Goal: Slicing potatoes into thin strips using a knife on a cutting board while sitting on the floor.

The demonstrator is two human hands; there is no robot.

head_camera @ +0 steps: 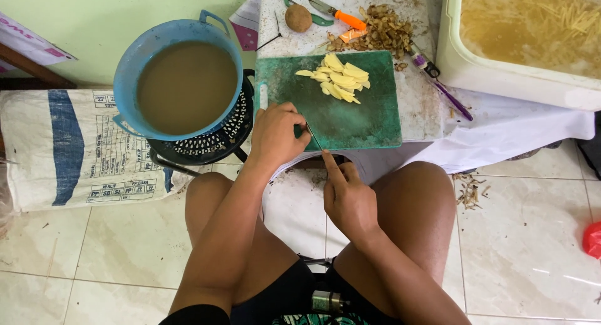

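A green cutting board point(357, 121) lies on a small table, with a pile of pale yellow slices point(338, 78) at its far side. My left hand point(275, 134) rests curled at the board's near left edge; what it holds is hidden under the fingers. My right hand point(347, 200) is closed on a thin knife point(314, 137), forefinger stretched along it, the blade pointing toward the left hand over the board's near edge.
A blue basin of brown water point(184, 81) sits on a black stand at left. Behind the board lie a whole potato point(298, 17), an orange-handled knife point(335, 12), a purple peeler point(438, 81) and peelings point(382, 31). A white tub of cut strips in water point(526, 37) stands at right.
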